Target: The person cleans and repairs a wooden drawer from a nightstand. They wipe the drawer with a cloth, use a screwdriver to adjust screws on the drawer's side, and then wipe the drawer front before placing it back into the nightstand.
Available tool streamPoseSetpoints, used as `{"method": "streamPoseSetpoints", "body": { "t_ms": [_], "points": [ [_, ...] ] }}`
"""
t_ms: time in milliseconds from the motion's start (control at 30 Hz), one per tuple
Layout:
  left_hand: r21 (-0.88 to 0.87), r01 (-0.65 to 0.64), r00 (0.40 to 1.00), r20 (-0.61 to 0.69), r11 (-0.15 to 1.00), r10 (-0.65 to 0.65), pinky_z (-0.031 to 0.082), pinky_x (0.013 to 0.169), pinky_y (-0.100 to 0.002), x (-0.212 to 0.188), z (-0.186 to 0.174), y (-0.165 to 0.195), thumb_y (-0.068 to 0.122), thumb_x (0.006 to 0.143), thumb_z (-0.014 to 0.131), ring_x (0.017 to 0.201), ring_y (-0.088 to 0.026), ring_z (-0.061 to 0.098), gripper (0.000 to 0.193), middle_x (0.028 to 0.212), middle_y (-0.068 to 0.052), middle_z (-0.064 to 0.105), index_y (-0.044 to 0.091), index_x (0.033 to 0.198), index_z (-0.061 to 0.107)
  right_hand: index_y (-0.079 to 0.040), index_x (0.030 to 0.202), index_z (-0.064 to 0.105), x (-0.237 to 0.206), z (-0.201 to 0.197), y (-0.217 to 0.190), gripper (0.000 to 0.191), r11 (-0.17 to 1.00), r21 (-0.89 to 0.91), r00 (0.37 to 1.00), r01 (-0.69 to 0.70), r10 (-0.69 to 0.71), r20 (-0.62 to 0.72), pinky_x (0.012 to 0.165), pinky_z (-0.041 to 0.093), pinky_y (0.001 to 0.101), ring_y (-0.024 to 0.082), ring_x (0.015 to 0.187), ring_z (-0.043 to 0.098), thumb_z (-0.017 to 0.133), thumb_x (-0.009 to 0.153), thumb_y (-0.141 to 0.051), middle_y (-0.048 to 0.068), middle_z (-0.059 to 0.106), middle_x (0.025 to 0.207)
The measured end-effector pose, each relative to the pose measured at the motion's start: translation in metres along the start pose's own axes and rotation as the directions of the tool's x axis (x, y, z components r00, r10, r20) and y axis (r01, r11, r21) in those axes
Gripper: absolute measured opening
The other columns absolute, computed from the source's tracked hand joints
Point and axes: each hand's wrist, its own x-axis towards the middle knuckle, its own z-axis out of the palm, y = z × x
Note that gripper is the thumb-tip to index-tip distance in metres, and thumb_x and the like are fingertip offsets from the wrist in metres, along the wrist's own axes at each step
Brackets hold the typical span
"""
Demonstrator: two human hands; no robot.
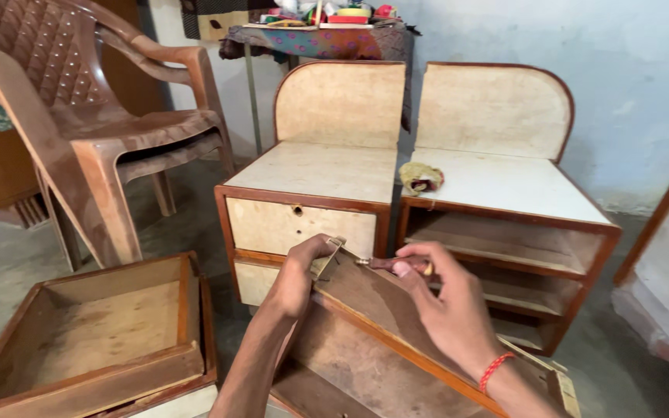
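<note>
A wooden drawer (365, 340) stands tilted on end in front of me. My left hand (297, 275) grips its upper corner, where a small metal handle fitting (330, 251) sits. My right hand (443, 302) is closed around a screwdriver (396, 265) with a dark handle, its tip pointing left at the fitting. A red thread band is on my right wrist.
Two cream and brown bedside cabinets stand ahead: the left cabinet (311, 209) has a drawer in it, the right cabinet (520, 232) has open shelves and a crumpled rag (420, 178) on top. Stacked empty drawers (94, 340) lie at lower left. Brown plastic chairs (79, 116) stand at the left.
</note>
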Motion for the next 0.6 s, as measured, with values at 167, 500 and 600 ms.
{"method": "streamPoseSetpoints", "body": {
  "t_ms": [167,500,600],
  "points": [
    [0.016,0.009,0.996,-0.087,1.000,-0.007,0.041,0.091,-0.032,-0.002,-0.042,-0.021,0.037,0.089,0.049,0.097,-0.017,0.057,0.037,0.097,-0.003,0.065,0.008,0.102,0.069,-0.001,0.112,0.072,0.049,0.020,0.016,0.020,0.898,0.433,0.997,0.073,-0.053,-0.059,0.070,0.060,0.0273,0.013,0.076,0.071,0.070,0.095,-0.011,0.015,0.077,0.095],
    [-0.284,-0.042,0.950,-0.308,0.958,-0.050,0.040,0.103,-0.029,0.010,-0.052,-0.128,0.039,0.091,0.045,0.116,-0.013,0.057,0.040,0.118,-0.001,0.067,0.016,0.117,0.066,-0.009,0.111,0.078,0.174,0.079,0.018,0.026,0.972,-0.102,0.939,0.214,-0.233,-0.253,0.076,0.058,0.0319,0.020,0.086,0.077,0.080,0.086,-0.013,0.009,0.079,0.101],
    [-0.417,-0.122,0.992,-0.085,0.901,0.095,0.044,0.091,-0.038,0.001,-0.028,-0.125,0.028,0.095,0.051,0.097,-0.023,0.056,0.034,0.098,-0.011,0.061,-0.001,0.107,0.063,-0.014,0.107,0.080,0.186,0.087,0.026,0.024,0.969,-0.235,0.953,0.077,-0.141,-0.269,0.077,0.057,0.0374,0.024,0.090,0.076,0.081,0.084,-0.023,0.008,0.080,0.099]
  ]
}}
